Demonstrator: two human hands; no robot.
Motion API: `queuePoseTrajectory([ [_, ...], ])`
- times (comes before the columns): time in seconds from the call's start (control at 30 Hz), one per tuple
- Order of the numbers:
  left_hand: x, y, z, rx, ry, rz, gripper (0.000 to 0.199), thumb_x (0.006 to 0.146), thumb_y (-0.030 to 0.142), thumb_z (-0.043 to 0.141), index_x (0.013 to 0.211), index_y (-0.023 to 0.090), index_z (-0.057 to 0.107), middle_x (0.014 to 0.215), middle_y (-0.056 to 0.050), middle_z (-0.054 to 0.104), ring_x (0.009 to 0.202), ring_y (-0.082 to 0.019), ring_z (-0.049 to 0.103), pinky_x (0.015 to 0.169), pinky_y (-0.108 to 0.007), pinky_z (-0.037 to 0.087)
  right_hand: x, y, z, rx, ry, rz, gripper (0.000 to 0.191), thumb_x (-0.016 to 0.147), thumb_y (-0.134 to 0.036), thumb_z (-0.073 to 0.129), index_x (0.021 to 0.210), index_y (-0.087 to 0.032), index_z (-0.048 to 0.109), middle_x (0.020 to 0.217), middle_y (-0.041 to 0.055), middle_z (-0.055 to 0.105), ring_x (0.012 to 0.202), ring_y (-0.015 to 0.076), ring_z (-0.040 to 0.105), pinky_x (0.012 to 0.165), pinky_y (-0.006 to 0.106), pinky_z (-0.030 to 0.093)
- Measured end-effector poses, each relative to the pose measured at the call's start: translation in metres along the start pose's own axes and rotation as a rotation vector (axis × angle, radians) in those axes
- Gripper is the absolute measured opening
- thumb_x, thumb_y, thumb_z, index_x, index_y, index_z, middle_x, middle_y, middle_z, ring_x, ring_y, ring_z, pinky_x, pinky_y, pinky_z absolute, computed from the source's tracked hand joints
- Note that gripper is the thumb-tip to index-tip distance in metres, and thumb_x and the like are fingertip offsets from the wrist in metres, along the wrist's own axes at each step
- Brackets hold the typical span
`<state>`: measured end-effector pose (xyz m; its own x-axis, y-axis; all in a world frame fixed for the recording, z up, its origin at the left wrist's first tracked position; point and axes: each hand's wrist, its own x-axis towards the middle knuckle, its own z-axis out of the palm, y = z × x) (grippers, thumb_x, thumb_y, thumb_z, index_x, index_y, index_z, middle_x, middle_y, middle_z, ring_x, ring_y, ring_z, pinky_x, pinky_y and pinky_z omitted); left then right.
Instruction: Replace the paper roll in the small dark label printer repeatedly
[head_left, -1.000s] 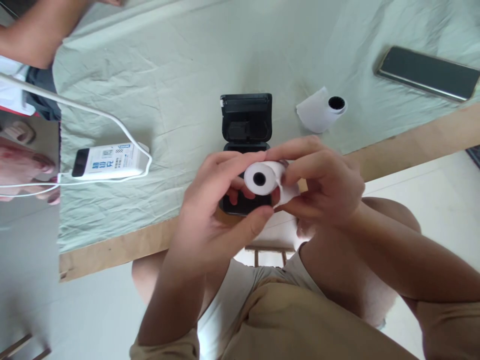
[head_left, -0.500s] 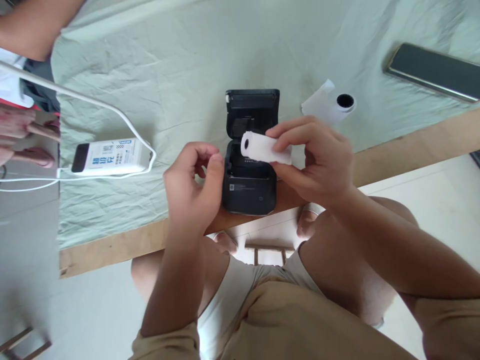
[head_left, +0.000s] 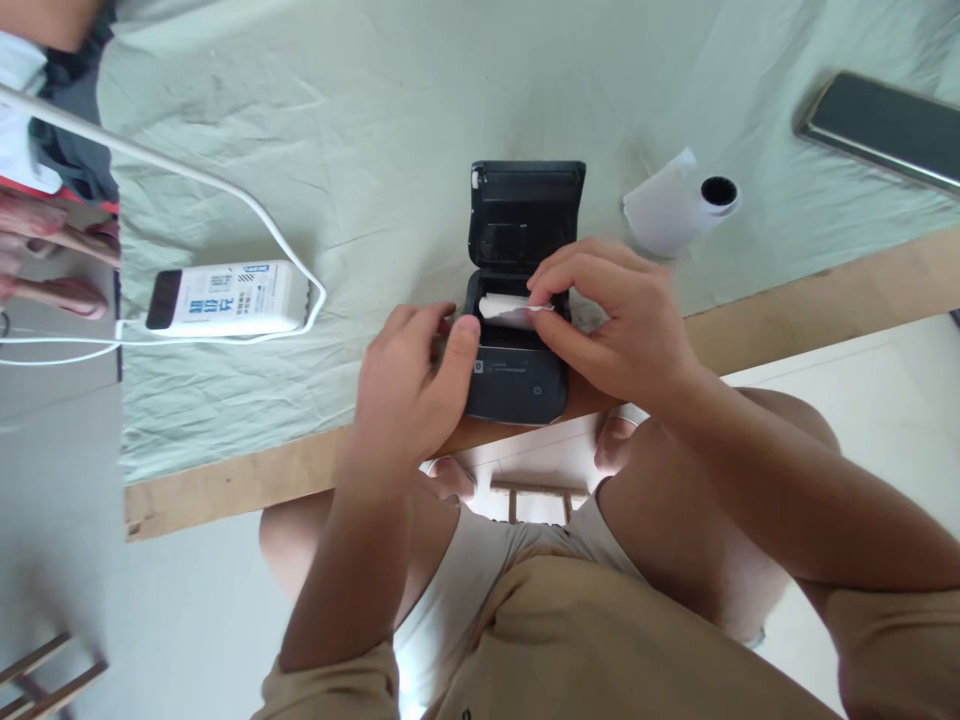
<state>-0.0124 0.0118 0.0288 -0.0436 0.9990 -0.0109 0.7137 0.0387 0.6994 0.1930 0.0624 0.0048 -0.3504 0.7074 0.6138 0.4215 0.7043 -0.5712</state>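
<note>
A small black thermal printer (head_left: 516, 387) lies on the cloth at the table's front edge, its lid (head_left: 526, 215) raised. Inside its compartment sits a white paper roll (head_left: 504, 310). My right hand (head_left: 619, 315) pinches the loose edge of that paper between thumb and fingertips, over the compartment's right end. With the thumb on its left edge and the fingers curled beside it, my left hand (head_left: 420, 375) grips the printer's left side. A second paper roll (head_left: 667, 215) with a black core and a loose tail stands to the right of the printer.
On the left, a white power bank (head_left: 229, 298) has a white cable (head_left: 217, 183) looped around it. A dark phone (head_left: 885, 130) lies at the far right. Green cloth (head_left: 360, 120) covers the table, with a bare wooden edge (head_left: 240, 485). Part of another person shows at the upper left.
My right hand has lowered the paper roll from above the printer into its compartment. My left hand has moved onto the printer's left side. The view has shifted slightly.
</note>
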Motion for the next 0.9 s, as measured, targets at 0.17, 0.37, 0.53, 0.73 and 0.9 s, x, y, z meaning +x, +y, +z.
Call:
queuePoseTrajectory([
  [0.17,-0.003,0.004,0.0,0.028,-0.138,0.016,0.04,0.101,0.05,0.047,0.115,0.022,0.072,0.105,-0.012,0.059,0.116,-0.035,0.06,0.105,-0.055,0.048,-0.011,-0.012,-0.001,0.169,-0.023,-0.047,0.012,0.088,-0.013,0.065,0.087,-0.025,0.062,0.091,0.0,0.075,0.098,0.0195,0.074,0.1,0.042,0.061],
  [0.37,-0.005,-0.003,0.002,-0.118,-0.126,0.06,0.036,0.105,0.047,0.038,0.098,0.026,0.067,0.101,-0.006,0.06,0.11,-0.028,0.06,0.104,-0.05,0.048,-0.025,-0.019,0.003,0.118,-0.012,-0.109,0.012,0.085,-0.015,0.066,0.083,-0.026,0.065,0.098,0.0002,0.076,0.112,0.0225,0.073,0.098,0.044,0.056],
  [0.53,-0.003,0.004,0.002,-0.031,-0.158,0.003,0.025,0.091,0.046,0.06,0.1,0.024,0.066,0.1,-0.007,0.058,0.11,-0.031,0.061,0.105,-0.055,0.048,-0.023,-0.01,-0.005,0.121,-0.042,-0.114,0.006,0.093,-0.031,0.065,0.09,-0.026,0.067,0.106,0.0048,0.073,0.111,0.0249,0.071,0.1,0.047,0.055],
  [0.73,-0.002,0.009,0.0,0.023,-0.189,0.013,0.034,0.084,0.043,0.065,0.11,0.022,0.068,0.106,-0.009,0.058,0.116,-0.034,0.061,0.109,-0.058,0.049,-0.007,0.008,-0.01,0.074,0.113,0.104,0.043,0.096,-0.034,0.065,0.137,-0.035,0.051,0.151,0.0081,0.058,0.145,0.0288,0.055,0.114,0.048,0.054],
  [0.9,-0.003,0.006,0.0,0.035,-0.188,0.008,0.035,0.084,0.043,0.065,0.11,0.021,0.069,0.109,-0.01,0.059,0.116,-0.035,0.061,0.108,-0.059,0.05,-0.006,0.016,-0.006,0.411,0.141,0.155,0.033,0.103,-0.033,0.057,0.136,-0.033,0.052,0.121,0.0025,0.074,0.117,0.0191,0.073,0.105,0.039,0.058],
])
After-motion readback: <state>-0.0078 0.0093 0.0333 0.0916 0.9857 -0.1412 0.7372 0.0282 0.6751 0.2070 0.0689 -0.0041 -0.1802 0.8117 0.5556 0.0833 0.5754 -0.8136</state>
